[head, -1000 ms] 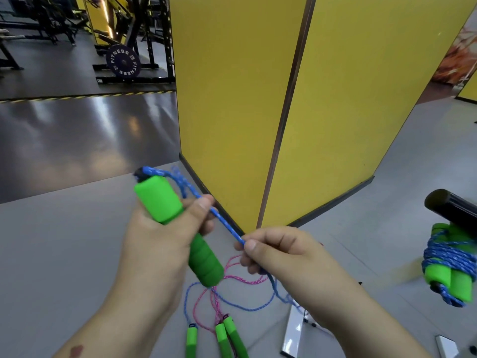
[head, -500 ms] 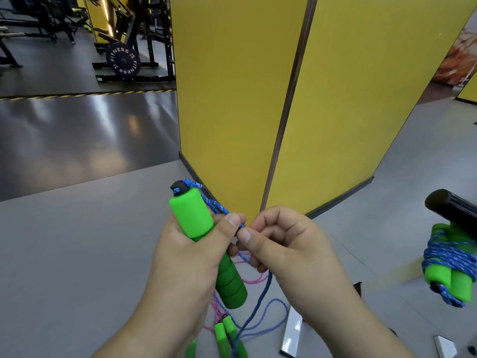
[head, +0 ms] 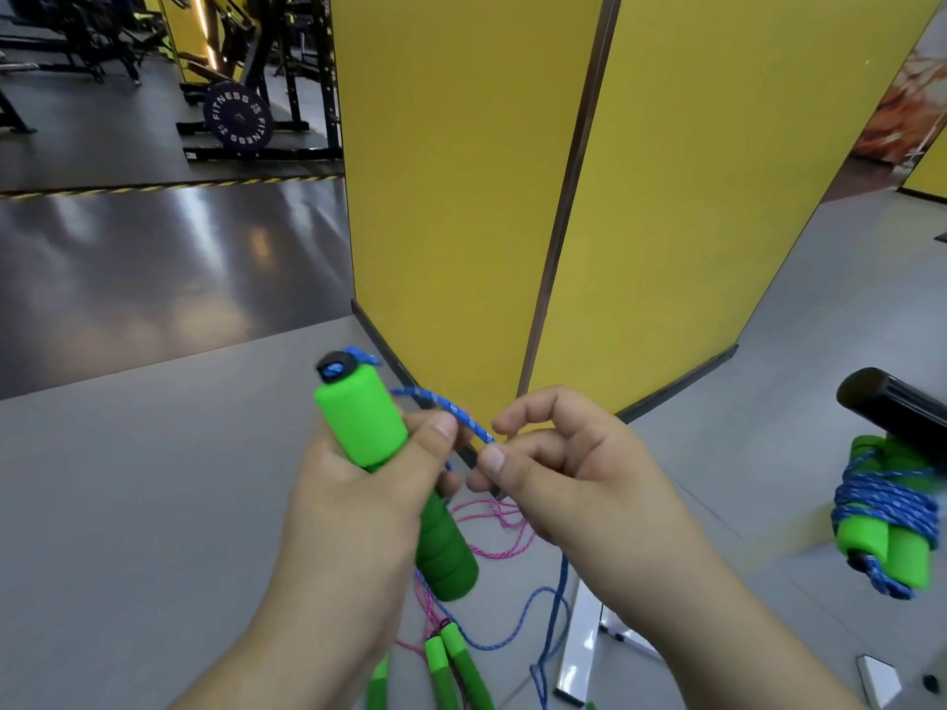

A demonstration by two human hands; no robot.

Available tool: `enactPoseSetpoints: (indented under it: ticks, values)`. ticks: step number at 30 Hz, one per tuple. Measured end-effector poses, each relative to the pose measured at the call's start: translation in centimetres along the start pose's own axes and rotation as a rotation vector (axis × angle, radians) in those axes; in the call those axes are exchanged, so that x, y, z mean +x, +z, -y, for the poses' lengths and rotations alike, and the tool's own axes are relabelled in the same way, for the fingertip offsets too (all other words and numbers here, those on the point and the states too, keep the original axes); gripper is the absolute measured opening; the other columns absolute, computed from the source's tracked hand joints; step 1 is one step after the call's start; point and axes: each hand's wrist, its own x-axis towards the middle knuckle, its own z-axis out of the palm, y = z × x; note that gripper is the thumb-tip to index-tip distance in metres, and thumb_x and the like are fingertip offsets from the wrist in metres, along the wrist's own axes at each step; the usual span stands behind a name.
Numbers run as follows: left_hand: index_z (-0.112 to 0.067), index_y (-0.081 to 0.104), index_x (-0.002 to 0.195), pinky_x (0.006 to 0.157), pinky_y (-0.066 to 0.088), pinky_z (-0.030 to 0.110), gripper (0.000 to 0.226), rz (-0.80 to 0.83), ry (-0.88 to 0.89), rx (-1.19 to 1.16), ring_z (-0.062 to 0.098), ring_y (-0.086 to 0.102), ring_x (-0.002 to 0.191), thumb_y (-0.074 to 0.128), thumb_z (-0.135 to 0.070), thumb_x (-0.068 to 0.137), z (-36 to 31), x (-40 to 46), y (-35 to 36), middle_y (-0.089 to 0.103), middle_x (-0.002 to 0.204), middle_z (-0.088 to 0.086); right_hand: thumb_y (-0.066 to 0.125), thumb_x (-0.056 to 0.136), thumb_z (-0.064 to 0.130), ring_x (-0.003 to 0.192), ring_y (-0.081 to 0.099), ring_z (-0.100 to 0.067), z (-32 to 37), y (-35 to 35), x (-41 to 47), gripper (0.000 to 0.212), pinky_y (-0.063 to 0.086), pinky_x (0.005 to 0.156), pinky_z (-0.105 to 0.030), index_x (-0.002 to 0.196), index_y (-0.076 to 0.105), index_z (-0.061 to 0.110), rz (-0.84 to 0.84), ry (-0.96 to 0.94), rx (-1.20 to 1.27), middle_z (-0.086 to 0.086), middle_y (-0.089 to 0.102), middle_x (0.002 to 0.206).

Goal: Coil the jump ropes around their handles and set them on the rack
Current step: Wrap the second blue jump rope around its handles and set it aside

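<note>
The blue jump rope arcs from the top of a green foam handle gripped in the left hand, thumb pressed on the foam. The right hand pinches the cord between thumb and curled fingers, just beside the left thumb. A coiled rope bundle hangs from a black rack bar at right.

This is a gym. At the far left a black steel weight rack stands on dark glossy flooring, and a round black weight plate printed "FITNESS" leans against its base. A yellow-and-black hazard stripe divides that dark floor from the grey matte floor nearer the camera. Tall yellow partition panels split the room. Green foam-handled jump ropes lie on the grey floor.
</note>
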Motion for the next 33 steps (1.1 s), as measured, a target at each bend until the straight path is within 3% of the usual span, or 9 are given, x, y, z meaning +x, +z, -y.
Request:
enactPoseSetpoints:
  ticks: [4, 9, 14, 17, 20, 23, 25, 27, 33]
  values:
    - [-0.038, 0.072, 0.067, 0.071, 0.052, 0.039, 0.023, 0.058, -0.057, -0.069, 0.028, 0.074, 0.086, 0.086, -0.023, 0.076, -0.6, 0.9, -0.8, 0.078, 0.091, 0.007, 0.071, 0.092, 0.016, 0.053, 0.044, -0.012, -0.1, -0.5, 0.0, 0.007, 0.038, 0.051, -0.02, 0.09, 0.064, 0.017, 0.0, 0.022, -0.065, -0.004, 0.078, 0.082]
    - [-0.022, 0.068, 0.075, 0.059, 0.053, 0.036, 0.02, 0.045, -0.098, 0.005, 0.02, 0.063, 0.061, 0.088, -0.02, 0.071, 0.1, 0.6, -0.4, 0.072, 0.082, 0.022, 0.076, 0.088, 0.018, 0.059, 0.053, -0.012, -0.2, -0.3, 0.0, 0.01, 0.041, 0.054, -0.019, 0.086, 0.07, 0.026, 0.053, 0.0, -0.06, -0.009, 0.077, 0.082]
    - [-0.024, 0.063, 0.087, 0.066, 0.059, 0.048, 0.013, -0.065, 0.053, 0.345, 0.02, 0.066, 0.059, 0.076, -0.028, 0.088, -0.2, 1.7, -2.0, 0.072, 0.071, 0.001, 0.065, 0.095, 0.007, 0.057, 0.054, -0.009, 0.1, -1.5, 0.0, 0.019, 0.04, 0.054, -0.02, 0.09, 0.074, 0.022, -0.031, -0.003, -0.065, -0.003, 0.078, 0.086]
    - [-0.04, 0.064, 0.091, 0.072, 0.051, 0.023, 0.016, 0.027, 0.208, 0.559, 0.006, 0.065, 0.076, 0.076, -0.037, 0.081, -0.6, 0.5, -1.6, 0.062, 0.091, -0.015, 0.064, 0.095, 0.007, 0.072, 0.067, -0.003, 0.3, -1.1, 0.0, 0.02, 0.045, 0.061, -0.013, 0.092, 0.076, 0.022, -0.067, -0.07, -0.085, 0.001, 0.078, 0.086]
    - [-0.045, 0.069, 0.09, 0.074, 0.042, 0.004, 0.017, 0.183, 0.31, 0.642, -0.005, 0.059, 0.098, 0.077, -0.032, 0.083, -1.3, -0.4, -0.9, 0.058, 0.103, -0.027, 0.063, 0.095, 0.003, 0.083, 0.07, -0.01, 0.0, -0.6, 0.2, 0.024, 0.051, 0.072, -0.023, 0.092, 0.077, 0.022, -0.025, -0.145, -0.089, 0.003, 0.078, 0.089]
    - [-0.05, 0.068, 0.088, 0.058, 0.044, 0.009, 0.021, 0.224, 0.194, 0.562, -0.004, 0.064, 0.074, 0.081, -0.035, 0.081, -1.7, -0.6, -0.8, 0.07, 0.079, -0.02, 0.067, 0.093, 0.008, 0.081, 0.07, -0.014, 0.0, -0.7, 0.1, 0.02, 0.055, 0.072, -0.028, 0.093, 0.077, 0.025, 0.014, -0.179, -0.058, -0.001, 0.077, 0.089]
    - [-0.043, 0.068, 0.084, 0.056, 0.051, 0.028, 0.017, 0.126, 0.117, 0.468, 0.008, 0.062, 0.056, 0.082, -0.044, 0.075, -1.7, -0.2, -0.9, 0.069, 0.067, -0.005, 0.07, 0.085, 0.02, 0.068, 0.063, -0.008, 0.1, -1.2, 0.1, 0.013, 0.048, 0.062, -0.02, 0.094, 0.076, 0.028, 0.001, -0.159, -0.019, -0.003, 0.076, 0.087]
    - [-0.037, 0.068, 0.082, 0.059, 0.049, 0.038, 0.029, 0.037, 0.053, 0.376, 0.021, 0.062, 0.055, 0.086, -0.054, 0.068, -1.6, 0.6, -1.5, 0.066, 0.06, 0.001, 0.069, 0.081, 0.024, 0.058, 0.056, -0.006, 0.1, -1.9, 0.2, 0.014, 0.044, 0.057, -0.018, 0.093, 0.075, 0.027, -0.018, -0.111, -0.005, -0.005, 0.075, 0.083]
    - [-0.037, 0.073, 0.082, 0.066, 0.055, 0.043, 0.025, 0.011, -0.066, 0.218, 0.01, 0.062, 0.051, 0.087, -0.052, 0.068, -1.3, 1.0, -1.8, 0.067, 0.064, -0.004, 0.063, 0.095, 0.009, 0.054, 0.046, -0.013, -0.3, -1.5, 0.6, 0.017, 0.041, 0.053, -0.022, 0.092, 0.077, 0.017, -0.127, -0.108, 0.159, -0.008, 0.074, 0.081]
